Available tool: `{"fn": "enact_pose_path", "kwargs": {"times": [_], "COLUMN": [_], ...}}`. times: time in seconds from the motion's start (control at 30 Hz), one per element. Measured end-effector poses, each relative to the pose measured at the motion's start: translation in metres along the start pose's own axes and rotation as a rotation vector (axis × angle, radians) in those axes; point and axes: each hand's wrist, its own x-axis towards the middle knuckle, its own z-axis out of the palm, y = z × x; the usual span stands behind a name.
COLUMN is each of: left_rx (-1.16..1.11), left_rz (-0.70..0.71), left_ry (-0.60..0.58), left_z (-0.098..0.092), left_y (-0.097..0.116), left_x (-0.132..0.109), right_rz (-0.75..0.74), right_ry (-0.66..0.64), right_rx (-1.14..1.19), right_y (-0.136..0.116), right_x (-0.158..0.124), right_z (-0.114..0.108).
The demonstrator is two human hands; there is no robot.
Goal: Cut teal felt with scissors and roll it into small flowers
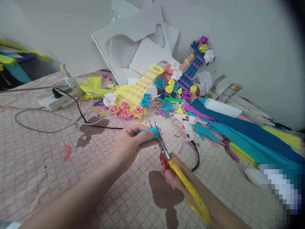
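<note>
— In the head view, where is the blue paper (155, 132) held?
— It is pinched between thumb and fingers by the left hand (133, 140), above the table (100, 178); its long axis is laid sideways, its right end set between parted scissors (165, 152) blades.
— And those?
— They are gripped by the right hand (171, 178), blades pointed forward and slightly left.
— Containers?
— A clear jar (226, 94) is seen behind; its contents cannot be made out.

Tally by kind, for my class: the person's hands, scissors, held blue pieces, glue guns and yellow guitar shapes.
Left hand and right hand: 2
Scissors: 1
Held blue piece: 1
Glue gun: 1
Yellow guitar shape: 1
Total: 6
</note>
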Motion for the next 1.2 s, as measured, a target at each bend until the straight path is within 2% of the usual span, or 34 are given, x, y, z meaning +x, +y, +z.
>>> {"fn": "enact_pose_path", "kwargs": {"times": [1.2], "left_rx": [0.008], "left_rz": [0.023], "left_ry": [-0.024], "left_z": [-0.0016], "left_y": [0.0], "left_x": [0.0002], "right_rz": [0.017], "right_ry": [0.03], "right_rx": [0.082], "right_y": [0.0037], "right_x": [0.0011], "right_z": [0.0029]}}
